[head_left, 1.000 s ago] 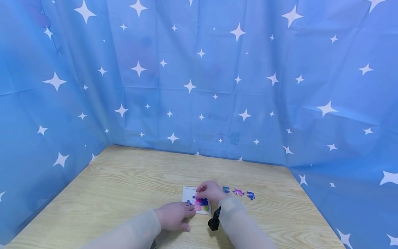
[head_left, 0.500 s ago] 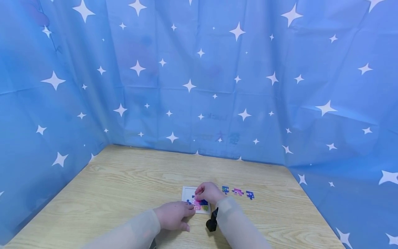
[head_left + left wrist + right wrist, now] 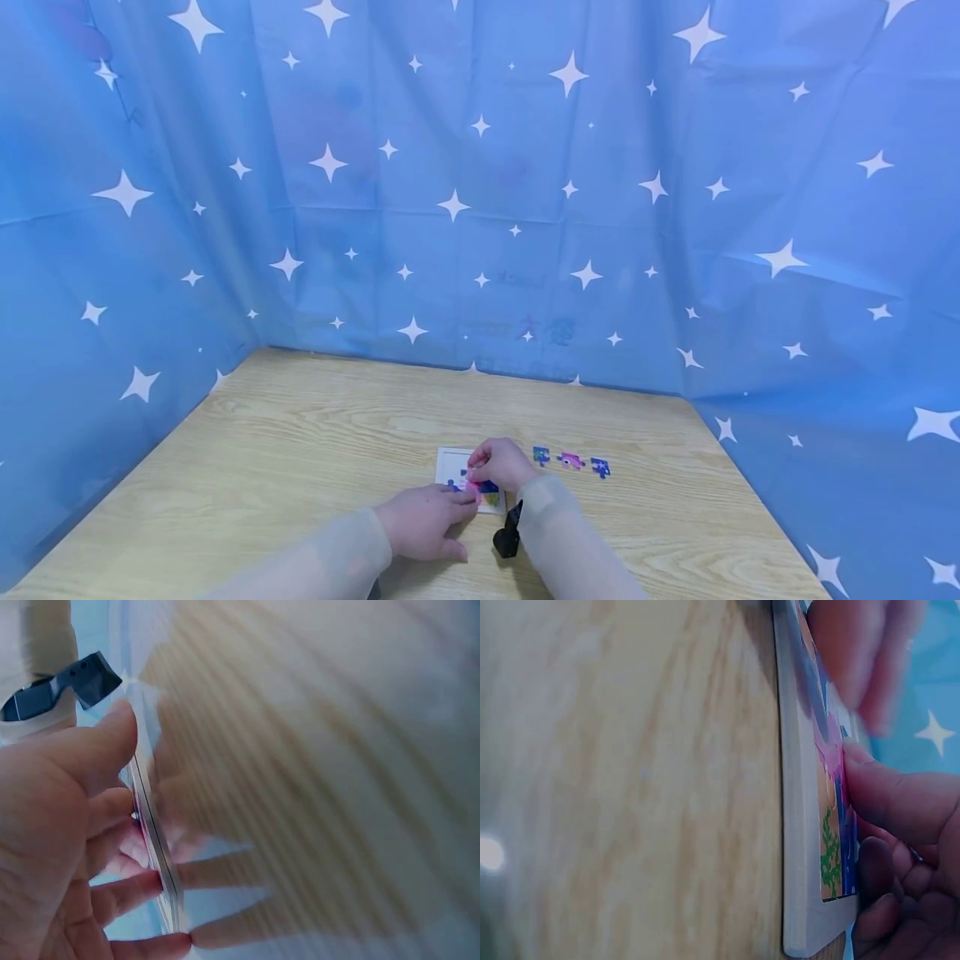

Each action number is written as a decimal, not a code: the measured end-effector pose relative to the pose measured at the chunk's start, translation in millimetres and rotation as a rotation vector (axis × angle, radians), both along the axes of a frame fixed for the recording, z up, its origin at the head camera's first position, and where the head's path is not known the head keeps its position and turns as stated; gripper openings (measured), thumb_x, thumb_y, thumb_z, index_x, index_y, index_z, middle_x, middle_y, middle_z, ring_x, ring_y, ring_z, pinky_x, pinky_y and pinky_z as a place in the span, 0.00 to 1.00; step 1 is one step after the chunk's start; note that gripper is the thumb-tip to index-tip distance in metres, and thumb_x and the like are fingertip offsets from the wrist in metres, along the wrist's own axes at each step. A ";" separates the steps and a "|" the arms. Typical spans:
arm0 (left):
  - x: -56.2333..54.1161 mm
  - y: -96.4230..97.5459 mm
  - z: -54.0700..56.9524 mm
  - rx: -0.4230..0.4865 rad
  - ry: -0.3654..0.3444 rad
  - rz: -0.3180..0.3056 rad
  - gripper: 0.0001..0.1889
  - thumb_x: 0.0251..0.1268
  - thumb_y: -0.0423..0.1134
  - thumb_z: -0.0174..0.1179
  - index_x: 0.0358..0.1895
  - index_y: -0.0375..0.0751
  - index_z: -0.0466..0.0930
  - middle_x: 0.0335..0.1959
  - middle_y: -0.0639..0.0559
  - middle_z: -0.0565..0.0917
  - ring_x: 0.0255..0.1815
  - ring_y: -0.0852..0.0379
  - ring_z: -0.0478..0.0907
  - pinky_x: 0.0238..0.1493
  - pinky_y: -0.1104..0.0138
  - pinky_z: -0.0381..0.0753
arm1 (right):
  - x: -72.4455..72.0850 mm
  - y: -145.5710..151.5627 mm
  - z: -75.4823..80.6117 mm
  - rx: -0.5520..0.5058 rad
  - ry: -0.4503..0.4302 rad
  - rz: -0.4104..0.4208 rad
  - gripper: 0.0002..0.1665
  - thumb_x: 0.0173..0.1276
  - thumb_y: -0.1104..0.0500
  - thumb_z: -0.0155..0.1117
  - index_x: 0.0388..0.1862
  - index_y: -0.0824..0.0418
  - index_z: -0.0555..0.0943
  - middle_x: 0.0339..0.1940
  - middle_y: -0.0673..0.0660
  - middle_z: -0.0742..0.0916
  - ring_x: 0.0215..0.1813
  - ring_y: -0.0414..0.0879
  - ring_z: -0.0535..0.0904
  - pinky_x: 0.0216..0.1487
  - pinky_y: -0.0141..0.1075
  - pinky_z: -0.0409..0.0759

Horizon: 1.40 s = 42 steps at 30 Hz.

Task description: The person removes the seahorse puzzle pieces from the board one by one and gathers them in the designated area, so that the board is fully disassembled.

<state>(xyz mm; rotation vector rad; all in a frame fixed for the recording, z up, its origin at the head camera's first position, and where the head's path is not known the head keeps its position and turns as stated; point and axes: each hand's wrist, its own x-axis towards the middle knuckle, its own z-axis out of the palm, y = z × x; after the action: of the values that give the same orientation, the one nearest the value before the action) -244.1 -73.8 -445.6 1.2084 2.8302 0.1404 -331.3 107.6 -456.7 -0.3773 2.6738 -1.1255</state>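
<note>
Outstretched left hand (image 3: 424, 522) has shifted farther over the puzzle (image 3: 490, 489) beneath the right hand (image 3: 503, 465), whose hold is unclear.

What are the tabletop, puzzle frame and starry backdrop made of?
Tabletop: wood or laminate, satiny, from its grain and glare. Puzzle frame: smooth white, maybe card or painted board, by its thin edge. Starry backdrop: smooth fabric or plastic, given its folds.

Left fingers (image 3: 129, 895) touching frame (image 3: 158, 847), glossy tabletop (image 3: 337, 750)
</note>
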 end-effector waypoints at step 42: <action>-1.0 6.0 5.6 -0.062 0.028 0.002 0.32 0.58 0.61 0.62 0.64 0.49 0.75 0.65 0.58 0.73 0.61 0.53 0.73 0.60 0.65 0.73 | -0.1 4.1 1.6 -0.153 -0.076 0.026 0.10 0.57 0.68 0.71 0.37 0.62 0.80 0.29 0.53 0.78 0.32 0.45 0.73 0.36 0.34 0.72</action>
<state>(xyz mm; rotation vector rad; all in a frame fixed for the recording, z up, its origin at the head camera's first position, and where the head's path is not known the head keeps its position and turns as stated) -245.1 -67.8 -440.0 1.2043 2.8367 0.0351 -331.3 111.7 -455.1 -0.3858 2.5185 -1.3144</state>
